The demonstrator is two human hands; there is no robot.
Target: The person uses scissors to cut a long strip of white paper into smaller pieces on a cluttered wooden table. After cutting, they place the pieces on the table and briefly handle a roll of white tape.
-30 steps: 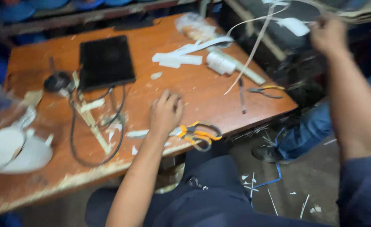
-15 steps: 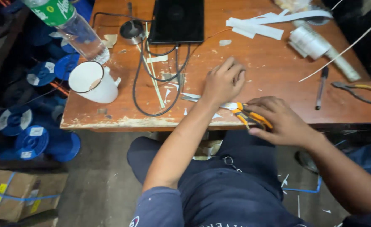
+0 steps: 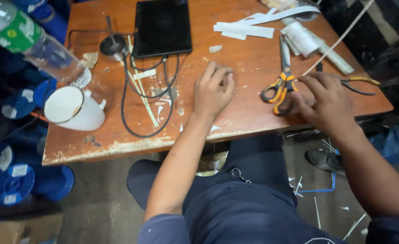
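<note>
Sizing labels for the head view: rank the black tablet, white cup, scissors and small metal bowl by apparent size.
1. Black tablet, largest, though its top edge is cut off.
2. White cup and scissors: cup bulkier, scissors longer, so I would not rank them against each other.
3. Small metal bowl, smallest.

1. Worn wooden table [image 3: 253,117] fills the upper frame; front edge chipped, paint flaking pale.
2. Grey concrete floor [image 3: 95,208] below, littered lower right with white offcuts [image 3: 319,212].
3. Blue spools [image 3: 14,180] stacked on the left side of the frame, beside the table.
4. Cardboard box [image 3: 23,230] in the lower left corner.
5. Upper right corner dark, detail unclear.
</note>
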